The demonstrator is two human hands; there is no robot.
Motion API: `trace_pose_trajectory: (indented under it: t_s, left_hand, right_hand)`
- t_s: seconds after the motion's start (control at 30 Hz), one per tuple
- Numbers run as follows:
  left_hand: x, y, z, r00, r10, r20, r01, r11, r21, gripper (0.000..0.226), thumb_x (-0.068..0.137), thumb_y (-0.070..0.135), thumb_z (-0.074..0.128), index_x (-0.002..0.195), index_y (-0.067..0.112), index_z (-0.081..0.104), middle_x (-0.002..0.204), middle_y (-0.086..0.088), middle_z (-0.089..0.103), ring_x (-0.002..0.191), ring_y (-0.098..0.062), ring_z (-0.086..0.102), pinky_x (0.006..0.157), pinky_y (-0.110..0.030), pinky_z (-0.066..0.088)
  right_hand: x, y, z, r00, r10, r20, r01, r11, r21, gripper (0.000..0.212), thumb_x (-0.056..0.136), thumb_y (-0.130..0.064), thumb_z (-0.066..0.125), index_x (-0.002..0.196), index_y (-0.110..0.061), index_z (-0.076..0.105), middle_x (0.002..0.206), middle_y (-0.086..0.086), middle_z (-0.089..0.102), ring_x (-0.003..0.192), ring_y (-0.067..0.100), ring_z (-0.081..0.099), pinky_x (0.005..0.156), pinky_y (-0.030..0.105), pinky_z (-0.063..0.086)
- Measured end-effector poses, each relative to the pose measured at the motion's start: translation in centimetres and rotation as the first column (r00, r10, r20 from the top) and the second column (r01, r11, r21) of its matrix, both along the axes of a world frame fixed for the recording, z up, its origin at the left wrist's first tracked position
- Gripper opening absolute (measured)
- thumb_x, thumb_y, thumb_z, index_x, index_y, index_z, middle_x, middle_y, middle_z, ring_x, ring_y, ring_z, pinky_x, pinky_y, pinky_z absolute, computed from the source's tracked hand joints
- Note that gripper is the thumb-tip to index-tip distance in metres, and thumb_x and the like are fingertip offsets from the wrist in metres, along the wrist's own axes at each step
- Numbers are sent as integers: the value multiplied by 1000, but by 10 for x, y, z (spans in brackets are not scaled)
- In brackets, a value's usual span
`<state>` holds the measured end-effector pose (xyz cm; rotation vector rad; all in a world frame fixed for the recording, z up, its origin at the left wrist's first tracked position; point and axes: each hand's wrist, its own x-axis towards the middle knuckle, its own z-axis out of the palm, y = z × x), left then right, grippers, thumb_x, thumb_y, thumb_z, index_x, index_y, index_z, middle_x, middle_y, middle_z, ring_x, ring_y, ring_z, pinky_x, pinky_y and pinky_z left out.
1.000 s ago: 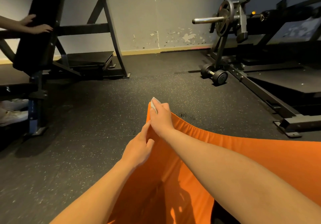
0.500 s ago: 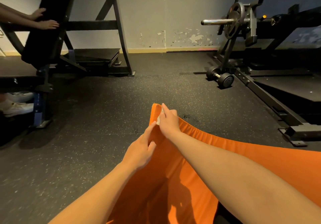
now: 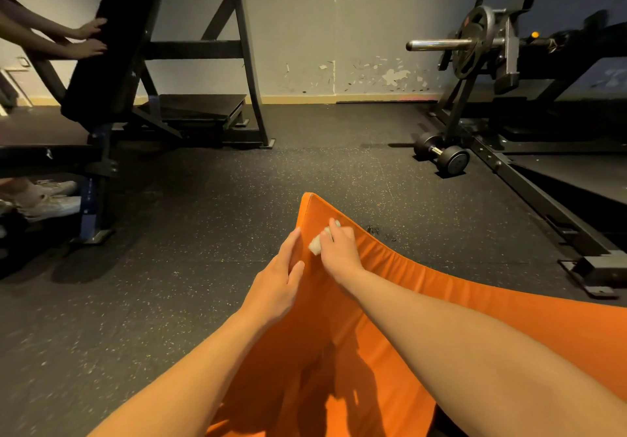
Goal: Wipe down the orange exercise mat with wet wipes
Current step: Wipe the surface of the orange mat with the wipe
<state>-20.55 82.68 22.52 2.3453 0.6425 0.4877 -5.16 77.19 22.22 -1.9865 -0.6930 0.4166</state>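
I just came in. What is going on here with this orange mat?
A person is wiping the orange exercise mat. The right hand presses a white wet wipe against the mat near its raised far corner, while the left hand holds the mat's left edge just beside it. At the back left, another person's hands rest on a black bench pad. A dumbbell lies on the floor to the right.

One wide head-worn view looks forward and down, close above the orange padded mat point(image 3: 334, 318) at six o'clock, the peeling grey wall point(image 3: 339, 29) far at twelve o'clock
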Motion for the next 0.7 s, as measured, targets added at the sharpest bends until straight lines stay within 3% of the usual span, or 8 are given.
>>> trace_pose_trajectory:
  t_s: [0.1,0.2,0.27,0.33,0.43,0.53,0.63,0.7]
  left_hand:
    - [3,0,1,1000,-1,1,1,999,-37,57,108,42,33,153,56,0,165,17,18,146,-16,35,118,-41,33]
    - [4,-1,0,1000,-12,11,12,999,-45,61,107,42,38,147,64,-3,164,17,22,144,-16,39,116,-41,37]
    - [3,1,-3,1000,-3,4,4,999,-49,66,106,42,41,140,72,-6,162,15,28,140,-17,44,113,-42,41]
    - [2,2,-6,1000,14,7,-13,999,-52,66,105,43,42,139,73,-6,161,14,31,138,-18,47,112,-44,43]
    - [2,2,-6,999,21,36,-19,998,-61,64,105,44,42,140,72,-3,159,15,34,135,-18,50,109,-44,47]
    - [4,1,-5,999,19,48,-16,998,-59,64,105,44,44,135,76,-3,156,14,38,132,-17,52,106,-44,49]
    - [4,0,-6,999,19,43,-16,998,-64,65,104,40,48,138,72,2,152,12,44,125,-16,58,102,-43,53]
    - [5,0,-7,1000,23,19,-22,997,-77,65,103,39,49,144,63,4,145,10,50,113,-13,63,95,-40,57]
  right_hand:
    - [2,-3,-7,997,-39,-63,33,996,-82,51,109,-22,32,157,-6,27,155,20,28,145,31,31,115,27,21]
    - [-1,7,17,995,-28,91,23,998,57,48,109,-19,33,155,-7,34,154,18,34,146,29,31,121,32,19]
    - [-7,13,32,985,18,170,-43,988,150,49,108,-17,39,156,-14,35,145,9,43,138,19,37,118,29,25]
    - [-12,10,33,990,12,142,-39,981,189,50,104,-13,47,154,-20,40,136,-1,48,129,11,43,109,19,28]
    - [-11,-2,14,994,-97,41,88,980,181,40,97,-6,57,136,-14,59,136,6,58,128,22,52,100,18,32]
    - [-6,-9,4,993,-122,10,120,987,107,36,100,-8,56,135,-6,62,140,14,56,131,26,50,99,18,29]
    - [-6,0,25,994,-106,37,97,976,197,31,102,-13,53,128,0,64,126,15,54,117,23,52,91,18,30]
    - [-9,7,37,996,-57,62,40,971,237,33,106,-16,47,132,-3,62,119,7,47,113,18,49,90,15,28]
